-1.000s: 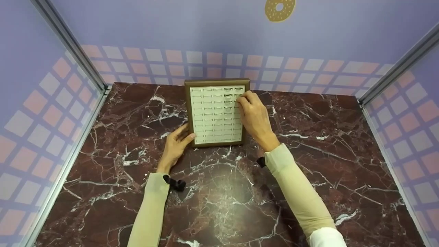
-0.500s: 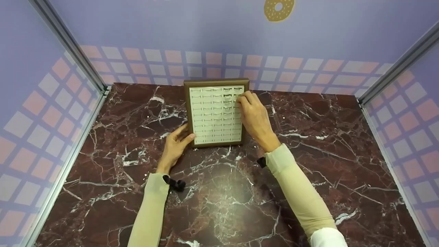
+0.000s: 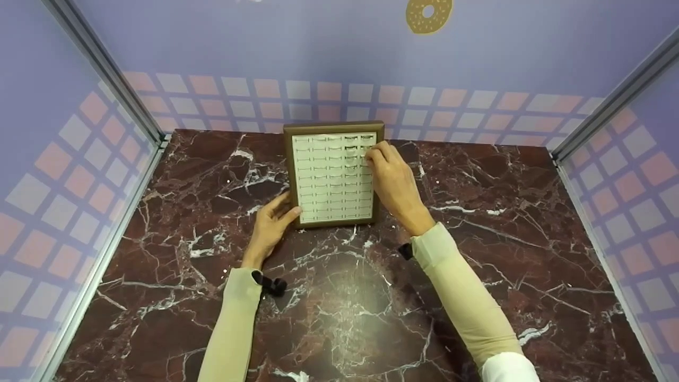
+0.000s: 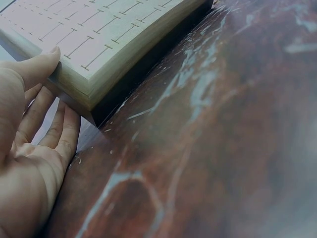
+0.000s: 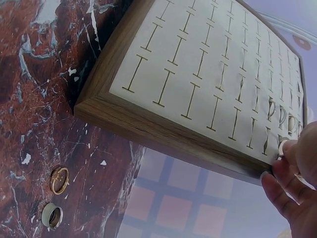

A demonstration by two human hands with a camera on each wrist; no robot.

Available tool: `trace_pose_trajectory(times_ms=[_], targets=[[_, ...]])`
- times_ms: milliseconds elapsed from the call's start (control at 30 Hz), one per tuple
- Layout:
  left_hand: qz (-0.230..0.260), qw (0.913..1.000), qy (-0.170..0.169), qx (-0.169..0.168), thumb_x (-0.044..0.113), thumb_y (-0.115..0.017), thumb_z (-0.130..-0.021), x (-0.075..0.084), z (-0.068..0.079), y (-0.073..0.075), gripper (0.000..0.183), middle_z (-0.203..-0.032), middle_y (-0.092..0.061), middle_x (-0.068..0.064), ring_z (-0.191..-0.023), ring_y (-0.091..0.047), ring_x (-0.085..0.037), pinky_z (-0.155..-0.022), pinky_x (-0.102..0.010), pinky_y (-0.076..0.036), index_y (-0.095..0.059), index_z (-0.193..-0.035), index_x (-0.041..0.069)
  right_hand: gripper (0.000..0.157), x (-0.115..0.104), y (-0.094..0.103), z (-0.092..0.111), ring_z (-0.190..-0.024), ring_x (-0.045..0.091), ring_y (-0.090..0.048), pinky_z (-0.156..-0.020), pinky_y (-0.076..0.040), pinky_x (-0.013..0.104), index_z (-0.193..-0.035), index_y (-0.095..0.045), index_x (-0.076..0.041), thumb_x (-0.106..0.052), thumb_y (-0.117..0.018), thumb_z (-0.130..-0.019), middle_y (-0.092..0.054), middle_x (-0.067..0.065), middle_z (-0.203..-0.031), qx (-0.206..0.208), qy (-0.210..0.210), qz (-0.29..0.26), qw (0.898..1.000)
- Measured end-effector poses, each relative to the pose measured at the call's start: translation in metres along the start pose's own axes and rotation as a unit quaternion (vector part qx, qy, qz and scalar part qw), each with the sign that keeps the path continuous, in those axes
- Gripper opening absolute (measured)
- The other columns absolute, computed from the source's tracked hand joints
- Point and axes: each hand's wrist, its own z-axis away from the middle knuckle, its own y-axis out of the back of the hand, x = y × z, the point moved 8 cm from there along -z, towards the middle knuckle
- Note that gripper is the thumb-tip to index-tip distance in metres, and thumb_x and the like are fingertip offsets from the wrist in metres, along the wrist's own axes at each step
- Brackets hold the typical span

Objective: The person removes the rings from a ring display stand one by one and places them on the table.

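Note:
A ring display tray (image 3: pixel 315 208) with a wood-look frame and a white slotted pad leans up near the back wall. My left hand (image 3: pixel 269 227) grips its lower left edge, thumb (image 4: pixel 38 68) over the front rim and fingers at the side and behind. At the upper right column, my right hand (image 3: pixel 395 183) pinches a ring (image 5: pixel 282 147) right at a slot; fingertips cover part of it. Several rings sit in slots near the top right, among them a silver one (image 5: pixel 271 109) in the right wrist view.
Behind the tray's right side, a gold ring (image 5: pixel 59 180) and a wide silver ring (image 5: pixel 52 216) lie on the dark red marbled table (image 3: pixel 339 297). Lilac walls (image 3: pixel 212 42) with pink and white squares enclose the back and both sides.

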Motion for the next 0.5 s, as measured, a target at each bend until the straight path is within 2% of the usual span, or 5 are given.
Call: trace_pose_trajectory(times_ms=[267,500], targets=[[0.006,1.0,-0.005,0.003,0.0,-0.073,-0.09,0.0003,-0.0002,-0.0004,0.056,-0.132,-0.06,-0.022,-0.115,-0.062,-0.021,-0.098,-0.027,-0.052,-0.051,-0.141,-0.007,0.008,-0.0005,0.0036,0.0026,-0.096,0.023,-0.06,-0.087,-0.054,0.03,-0.097,-0.065,-0.001,-0.002,-0.057,-0.1,-0.061,0.008,-0.104,0.009,0.001,-0.012,1.0],[0.011,0.9999,-0.007,0.005,-0.001,-0.073,-0.09,0.0005,-0.0005,-0.0004,0.054,-0.132,-0.061,-0.022,-0.115,-0.063,-0.02,-0.097,-0.027,-0.053,-0.052,-0.14,-0.006,0.008,-0.0022,0.0099,0.0045,-0.096,0.024,-0.061,-0.085,-0.054,0.033,-0.097,-0.066,-0.001,-0.004,-0.059,-0.1,-0.062,0.008,-0.103,0.016,0.006,-0.031,0.999]])
